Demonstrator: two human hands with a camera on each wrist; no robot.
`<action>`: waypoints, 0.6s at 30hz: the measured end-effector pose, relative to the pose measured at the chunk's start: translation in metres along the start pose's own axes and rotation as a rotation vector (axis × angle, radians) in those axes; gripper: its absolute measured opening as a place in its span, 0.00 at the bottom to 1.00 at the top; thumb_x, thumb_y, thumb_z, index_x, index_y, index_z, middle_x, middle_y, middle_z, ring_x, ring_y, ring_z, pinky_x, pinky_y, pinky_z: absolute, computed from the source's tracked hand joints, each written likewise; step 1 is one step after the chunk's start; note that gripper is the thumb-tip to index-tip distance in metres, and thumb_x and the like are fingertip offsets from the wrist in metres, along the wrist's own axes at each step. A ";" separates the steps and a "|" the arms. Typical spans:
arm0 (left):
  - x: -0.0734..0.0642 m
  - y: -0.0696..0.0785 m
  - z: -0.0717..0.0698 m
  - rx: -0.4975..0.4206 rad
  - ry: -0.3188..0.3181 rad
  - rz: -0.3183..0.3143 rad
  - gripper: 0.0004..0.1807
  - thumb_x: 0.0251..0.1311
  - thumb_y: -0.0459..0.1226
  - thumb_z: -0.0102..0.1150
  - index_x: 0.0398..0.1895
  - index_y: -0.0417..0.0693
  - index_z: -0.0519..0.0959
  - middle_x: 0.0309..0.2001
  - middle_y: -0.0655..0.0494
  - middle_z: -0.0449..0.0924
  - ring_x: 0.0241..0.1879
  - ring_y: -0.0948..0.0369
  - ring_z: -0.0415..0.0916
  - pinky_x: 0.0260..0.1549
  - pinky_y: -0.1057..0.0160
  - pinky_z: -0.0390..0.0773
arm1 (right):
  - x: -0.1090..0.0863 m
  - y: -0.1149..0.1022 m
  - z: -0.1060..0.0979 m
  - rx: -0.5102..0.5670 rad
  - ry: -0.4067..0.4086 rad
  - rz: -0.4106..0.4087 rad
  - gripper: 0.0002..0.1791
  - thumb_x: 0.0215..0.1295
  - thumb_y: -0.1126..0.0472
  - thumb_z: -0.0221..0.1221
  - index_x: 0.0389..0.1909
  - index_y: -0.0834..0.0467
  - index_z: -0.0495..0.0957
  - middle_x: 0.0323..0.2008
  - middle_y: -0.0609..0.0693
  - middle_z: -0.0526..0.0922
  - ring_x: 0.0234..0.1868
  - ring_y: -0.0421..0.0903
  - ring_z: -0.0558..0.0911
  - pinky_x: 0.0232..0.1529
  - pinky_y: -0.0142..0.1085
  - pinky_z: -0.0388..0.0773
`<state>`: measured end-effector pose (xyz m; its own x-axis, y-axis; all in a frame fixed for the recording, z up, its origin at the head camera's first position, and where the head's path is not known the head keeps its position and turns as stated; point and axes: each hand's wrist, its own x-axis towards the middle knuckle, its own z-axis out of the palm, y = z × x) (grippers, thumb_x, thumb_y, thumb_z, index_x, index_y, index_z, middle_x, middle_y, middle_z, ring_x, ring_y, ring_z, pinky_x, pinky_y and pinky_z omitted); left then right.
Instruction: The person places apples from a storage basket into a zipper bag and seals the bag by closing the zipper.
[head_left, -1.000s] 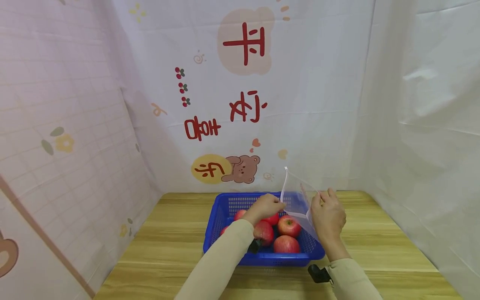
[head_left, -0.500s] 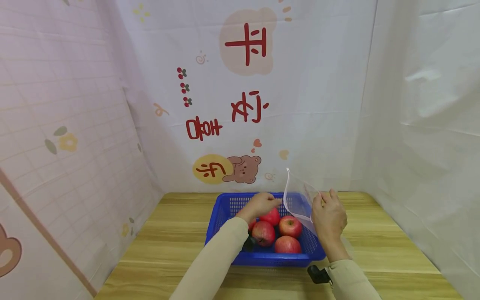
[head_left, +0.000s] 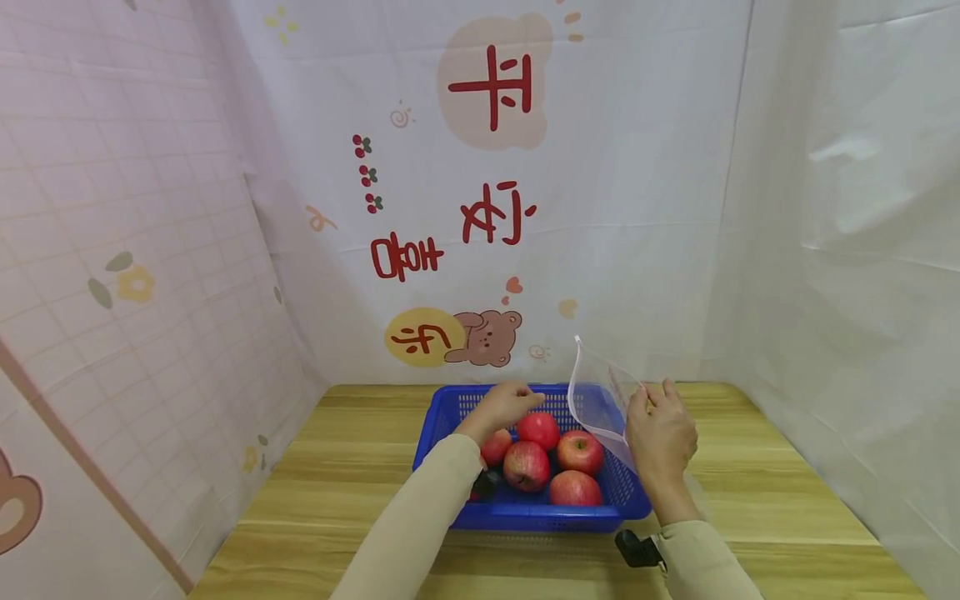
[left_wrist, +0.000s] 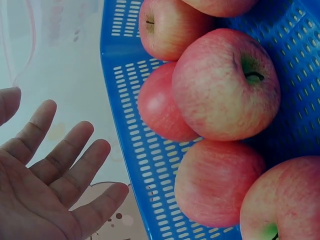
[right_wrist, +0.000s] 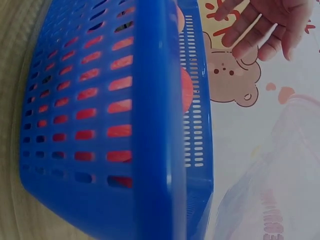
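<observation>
My left hand (head_left: 501, 410) hovers over the back of a blue plastic basket (head_left: 551, 520), holding nothing. Its fingers are spread in the left wrist view, apart from the apples. On the right, my right hand (head_left: 662, 433) grips the side of a clear zip bag (head_left: 597, 398). The bag's mouth gapes toward the left hand, above the basket's right end. No fruit shows inside it. Several red apples lie in the basket, among them one by the back wall (head_left: 538, 431) and one near the front (head_left: 575, 489). The right wrist view shows the bag (right_wrist: 280, 175) but not the hand gripping it.
The basket stands on a wooden table (head_left: 345, 467). Behind it hangs a white cloth (head_left: 637, 208) with red characters and a printed bear. More pale cloth hangs at both sides. A black wrist mount (head_left: 637, 548) sits at my right sleeve, near the basket's front corner.
My left hand has let go of the bag's edge and moved left, away from the bag's mouth. The right hand still holds the bag, almost in the same place.
</observation>
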<state>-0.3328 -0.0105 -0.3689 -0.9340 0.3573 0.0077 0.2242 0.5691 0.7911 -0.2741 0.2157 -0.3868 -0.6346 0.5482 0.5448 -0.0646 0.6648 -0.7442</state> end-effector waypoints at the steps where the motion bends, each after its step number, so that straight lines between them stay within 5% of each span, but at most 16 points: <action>1: 0.000 -0.001 -0.001 -0.002 0.006 0.001 0.17 0.70 0.50 0.55 0.40 0.46 0.82 0.36 0.51 0.78 0.35 0.57 0.72 0.39 0.54 0.76 | 0.000 0.000 0.000 0.002 0.002 0.000 0.20 0.71 0.56 0.50 0.48 0.62 0.86 0.62 0.64 0.75 0.59 0.70 0.74 0.48 0.66 0.71; 18: 0.002 -0.031 -0.022 -0.080 0.075 -0.029 0.17 0.69 0.48 0.56 0.45 0.43 0.81 0.45 0.52 0.78 0.45 0.54 0.73 0.50 0.50 0.74 | -0.002 0.000 -0.003 0.028 0.035 0.015 0.19 0.71 0.55 0.50 0.46 0.60 0.87 0.61 0.63 0.76 0.57 0.71 0.76 0.45 0.66 0.72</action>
<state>-0.3474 -0.0442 -0.3802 -0.9586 0.2835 0.0271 0.1765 0.5168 0.8377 -0.2710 0.2162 -0.3870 -0.6082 0.5756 0.5466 -0.0775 0.6422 -0.7626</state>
